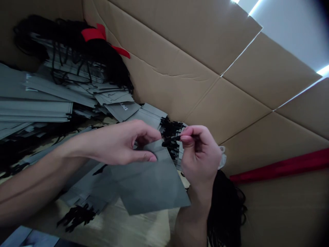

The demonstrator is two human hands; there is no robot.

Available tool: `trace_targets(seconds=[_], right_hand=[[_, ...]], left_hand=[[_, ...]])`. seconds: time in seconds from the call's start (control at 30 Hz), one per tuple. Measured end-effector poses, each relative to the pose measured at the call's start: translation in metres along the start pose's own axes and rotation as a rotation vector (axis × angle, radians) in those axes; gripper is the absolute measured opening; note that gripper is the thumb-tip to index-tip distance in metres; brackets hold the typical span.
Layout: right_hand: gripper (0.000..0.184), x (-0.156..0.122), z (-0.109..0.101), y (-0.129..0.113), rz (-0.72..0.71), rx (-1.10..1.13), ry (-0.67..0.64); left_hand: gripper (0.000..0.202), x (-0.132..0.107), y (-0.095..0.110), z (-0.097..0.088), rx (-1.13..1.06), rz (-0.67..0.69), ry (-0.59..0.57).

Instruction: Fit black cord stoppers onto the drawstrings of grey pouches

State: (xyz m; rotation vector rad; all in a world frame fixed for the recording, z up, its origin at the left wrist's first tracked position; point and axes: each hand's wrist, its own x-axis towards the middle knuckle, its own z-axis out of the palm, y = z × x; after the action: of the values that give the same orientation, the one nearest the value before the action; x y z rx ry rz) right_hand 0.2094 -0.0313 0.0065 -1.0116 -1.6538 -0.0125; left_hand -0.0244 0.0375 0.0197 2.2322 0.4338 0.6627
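My left hand [128, 144] pinches the upper edge of a grey paper bag [156, 185], which looks flat and hangs tilted over the table. At the bag's top corner, my right hand [200, 151] has thumb and forefinger closed on a black cord [171, 140]. The cord's other end meets the bag's edge close to my left fingers; whether it passes through a hole cannot be made out. Just behind the hands lies a row of grey bags with bunched black cord ends [171, 128].
Stacked grey bags [36, 109] fill the left side. A bundle of black cords [113, 65] with a red tie [94, 33] rests on them. More black cords [223, 209] hang at right near a red strip [282, 166]. Cardboard walls [167, 51] stand behind the table [136, 230].
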Motion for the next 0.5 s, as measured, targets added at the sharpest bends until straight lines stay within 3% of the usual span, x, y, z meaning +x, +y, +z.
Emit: trace_targets(seconds=[0.07, 0.2, 0.3, 0.33, 0.4, 0.5], right_hand=[[0.022, 0.0, -0.006, 0.004, 0.033, -0.042, 0.001], [0.016, 0.002, -0.01, 0.007, 0.093, -0.041, -0.09], [0.052, 0.003, -0.004, 0.01, 0.116, -0.078, -0.249], [0.046, 0.003, -0.001, 0.011, 0.115, -0.112, -0.315], [0.011, 0.003, 0.006, 0.012, 0.094, -0.155, -0.409], [0.022, 0.003, 0.016, 0.011, 0.073, -0.153, -0.398]], left_hand=[[0.03, 0.0, -0.01, -0.007, 0.088, -0.034, -0.049], [0.037, 0.003, -0.021, -0.011, 0.077, -0.081, 0.069], [0.036, 0.004, -0.019, -0.012, -0.007, -0.084, 0.169], [0.033, 0.003, -0.017, -0.014, -0.021, -0.084, 0.202], [0.03, -0.003, -0.013, -0.021, 0.023, -0.087, 0.243], [0.025, -0.015, -0.005, -0.033, 0.185, -0.092, 0.214]])
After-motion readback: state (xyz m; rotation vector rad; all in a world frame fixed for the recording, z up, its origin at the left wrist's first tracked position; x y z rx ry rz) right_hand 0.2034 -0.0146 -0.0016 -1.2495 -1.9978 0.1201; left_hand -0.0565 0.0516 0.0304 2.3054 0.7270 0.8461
